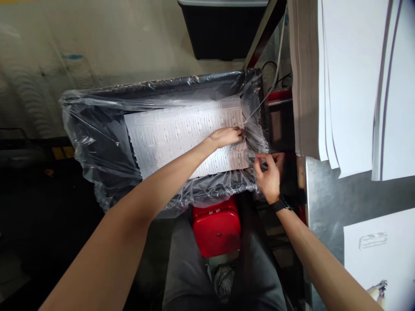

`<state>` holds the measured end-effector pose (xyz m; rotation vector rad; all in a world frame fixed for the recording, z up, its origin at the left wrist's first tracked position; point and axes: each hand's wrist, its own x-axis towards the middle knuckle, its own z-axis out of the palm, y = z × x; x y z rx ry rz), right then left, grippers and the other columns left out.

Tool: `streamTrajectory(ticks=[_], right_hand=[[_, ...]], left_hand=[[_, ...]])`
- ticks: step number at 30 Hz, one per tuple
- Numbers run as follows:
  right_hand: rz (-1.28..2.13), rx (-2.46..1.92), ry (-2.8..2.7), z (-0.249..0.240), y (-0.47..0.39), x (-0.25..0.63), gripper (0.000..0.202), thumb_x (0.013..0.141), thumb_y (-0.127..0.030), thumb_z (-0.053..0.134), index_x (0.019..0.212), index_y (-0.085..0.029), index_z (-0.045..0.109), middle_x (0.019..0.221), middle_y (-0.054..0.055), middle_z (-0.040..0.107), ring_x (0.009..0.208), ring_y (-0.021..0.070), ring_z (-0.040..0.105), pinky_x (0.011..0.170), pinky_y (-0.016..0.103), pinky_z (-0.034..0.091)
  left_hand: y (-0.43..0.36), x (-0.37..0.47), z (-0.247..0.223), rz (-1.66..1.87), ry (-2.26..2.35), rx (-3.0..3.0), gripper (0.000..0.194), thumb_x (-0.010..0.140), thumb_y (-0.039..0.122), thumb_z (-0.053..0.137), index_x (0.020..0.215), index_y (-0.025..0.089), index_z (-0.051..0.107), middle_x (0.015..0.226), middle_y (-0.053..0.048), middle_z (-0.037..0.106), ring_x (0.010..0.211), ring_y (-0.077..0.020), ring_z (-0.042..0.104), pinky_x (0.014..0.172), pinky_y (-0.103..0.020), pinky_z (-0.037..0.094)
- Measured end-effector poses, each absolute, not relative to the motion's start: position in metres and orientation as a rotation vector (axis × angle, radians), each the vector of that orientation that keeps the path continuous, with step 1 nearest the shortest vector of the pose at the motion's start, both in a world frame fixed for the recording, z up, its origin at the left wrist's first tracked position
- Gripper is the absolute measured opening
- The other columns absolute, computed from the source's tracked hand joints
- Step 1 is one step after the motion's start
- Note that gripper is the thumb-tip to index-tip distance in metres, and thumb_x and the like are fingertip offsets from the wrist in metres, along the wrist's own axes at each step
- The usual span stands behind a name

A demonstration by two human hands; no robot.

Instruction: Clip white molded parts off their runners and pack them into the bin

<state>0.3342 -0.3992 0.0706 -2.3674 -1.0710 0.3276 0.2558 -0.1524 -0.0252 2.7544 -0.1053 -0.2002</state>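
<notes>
A black crate (pixel 155 88) lined with a clear plastic bag (pixel 94 138) stands in front of me. Inside it lies a white sheet (pixel 175 129) covered with rows of narrow raised or cut shapes; I cannot tell whether more sheets are under it. My left hand (pixel 226 137) reaches across the sheet and rests near its right edge, fingers stretched out and fingertips slightly bent. At the crate's right front corner, my right hand (pixel 269 175), with a black band on the wrist, has thumb and forefinger pinched together at the bag's edge.
A red stool (pixel 216 226) is between my legs, close to the crate. To the right, tall stacks of white sheets (pixel 353 86) stand on a metal table (pixel 324 194), with a drawn-on paper (pixel 398 255) and a small metal tool (pixel 381 286). A dark bin (pixel 223 30) stands behind.
</notes>
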Motion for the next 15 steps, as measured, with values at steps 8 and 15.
streamTrajectory(ticks=[8, 15], right_hand=[[0.342, -2.364, -1.064, 0.069, -0.400, 0.334, 0.026, 0.109, -0.039, 0.059, 0.111, -0.021, 0.079, 0.107, 0.008, 0.052, 0.097, 0.0248, 0.056, 0.089, 0.040, 0.053], [0.337, -2.367, -1.053, 0.068, -0.399, 0.334, 0.027, 0.109, -0.040, 0.059, 0.111, -0.021, 0.079, 0.105, 0.008, 0.052, 0.096, 0.0253, 0.055, 0.088, 0.041, 0.052]], left_hand=[[-0.144, 0.254, -0.026, -0.179, -0.214, 2.745, 0.029, 0.103, 0.000, 0.059, 0.113, 0.018, 0.079, 0.129, -0.009, 0.076, 0.115, -0.0203, 0.073, 0.086, -0.030, 0.060], [-0.140, 0.253, -0.031, -0.112, -0.280, 2.734, 0.030, 0.103, 0.000, 0.059, 0.109, 0.021, 0.079, 0.128, -0.010, 0.078, 0.117, -0.0209, 0.073, 0.093, -0.033, 0.058]])
